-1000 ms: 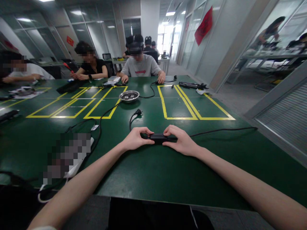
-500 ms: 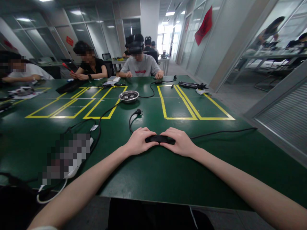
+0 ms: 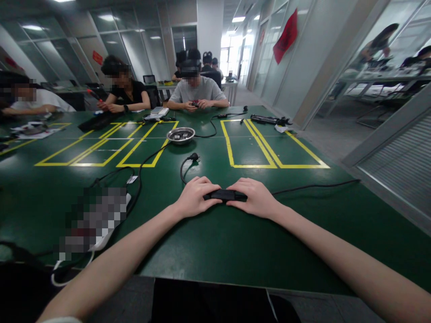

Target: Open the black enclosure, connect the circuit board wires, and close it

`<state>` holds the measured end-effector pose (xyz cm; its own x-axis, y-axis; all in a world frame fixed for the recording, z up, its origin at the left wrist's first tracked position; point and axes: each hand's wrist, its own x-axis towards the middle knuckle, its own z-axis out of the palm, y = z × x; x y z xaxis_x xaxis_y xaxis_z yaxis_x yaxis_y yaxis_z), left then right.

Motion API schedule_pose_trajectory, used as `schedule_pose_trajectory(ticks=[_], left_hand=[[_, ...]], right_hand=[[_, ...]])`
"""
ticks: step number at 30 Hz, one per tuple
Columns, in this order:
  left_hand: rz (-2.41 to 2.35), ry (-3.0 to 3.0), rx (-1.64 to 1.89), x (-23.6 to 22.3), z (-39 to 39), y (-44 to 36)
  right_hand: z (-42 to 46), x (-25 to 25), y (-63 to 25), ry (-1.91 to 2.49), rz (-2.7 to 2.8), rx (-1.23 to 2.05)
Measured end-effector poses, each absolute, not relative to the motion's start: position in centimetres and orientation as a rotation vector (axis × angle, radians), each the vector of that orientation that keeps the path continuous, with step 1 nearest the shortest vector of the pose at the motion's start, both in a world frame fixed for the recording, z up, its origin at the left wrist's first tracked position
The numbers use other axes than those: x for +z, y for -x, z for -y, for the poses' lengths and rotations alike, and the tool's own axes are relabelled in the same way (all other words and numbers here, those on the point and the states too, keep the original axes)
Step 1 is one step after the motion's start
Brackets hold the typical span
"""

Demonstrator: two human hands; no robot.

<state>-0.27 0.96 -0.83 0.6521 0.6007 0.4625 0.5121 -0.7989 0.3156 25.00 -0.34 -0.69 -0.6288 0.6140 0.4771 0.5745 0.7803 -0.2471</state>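
Observation:
A black power adapter [image 3: 225, 194] lies level just over or on the green table, its ends between my two hands; I cannot tell if it touches the surface. My left hand [image 3: 198, 197] is closed on its left end, thumb at the near side and fingers at the far side. On the right end, my right hand [image 3: 255, 197] grips the same way. A short cord leads from behind my left hand to a black plug [image 3: 193, 157]. Another thin black cable [image 3: 313, 186] runs from my right hand toward the table's right edge.
Yellow tape rectangles [image 3: 254, 167] mark the green table [image 3: 208, 251]. A metal bowl [image 3: 181, 136] with small metal parts stands mid-table. A white power strip [image 3: 104, 237], partly blurred out, lies left among cables. A folded black tripod-like object [image 3: 269, 120] lies far right. Co-workers sit opposite.
My right hand has shifted slightly right along the adapter, baring a little more of it. The person opposite has brought both hands together around a small object.

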Motion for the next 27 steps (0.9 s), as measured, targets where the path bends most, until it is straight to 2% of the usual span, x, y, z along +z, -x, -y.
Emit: schedule_pose_trajectory(ticks=[12, 18, 27], left_hand=[[-0.913, -2.712, 0.928, -0.95, -0.92, 0.34], [-0.901, -2.778, 0.862, -0.53, -0.4, 0.24], [-0.906, -2.807, 0.874, -0.18, -0.24, 0.1]], right_hand=[[0.35, -0.15, -25.09, 0.716, 2.381, -0.157], [0.57, -0.11, -25.01, 0.68, 2.413, 0.005], [0.98, 0.25, -25.02, 0.757, 2.424, 0.011]])
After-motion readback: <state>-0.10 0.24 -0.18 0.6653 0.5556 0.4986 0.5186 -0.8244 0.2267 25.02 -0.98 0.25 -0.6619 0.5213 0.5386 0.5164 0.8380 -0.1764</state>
